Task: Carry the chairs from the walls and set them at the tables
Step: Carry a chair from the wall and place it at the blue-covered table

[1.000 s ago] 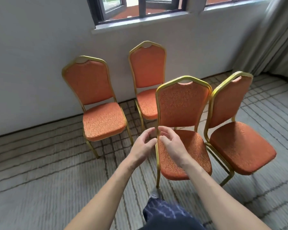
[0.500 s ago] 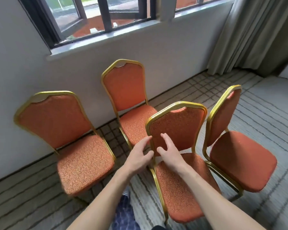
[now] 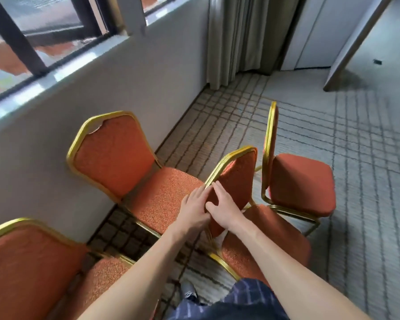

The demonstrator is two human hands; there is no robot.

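My view has swung right, and both hands have reached the nearest chair (image 3: 238, 179). My right hand (image 3: 225, 210) lies flat on its backrest to steady it. My left hand (image 3: 193, 210) meets the gold edge, probably to lift, though I cannot tell its grip. The chair stands near the wall (image 3: 148, 88).

Left hand (image 3: 193, 207) and right hand (image 3: 225, 210) flat on orange chair (image 3: 238, 179) backrest

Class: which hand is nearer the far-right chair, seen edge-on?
Right. The right hand lies on the middle chair's backrest, toward the far-right chair; the left hand touches the backrest's farther edge.
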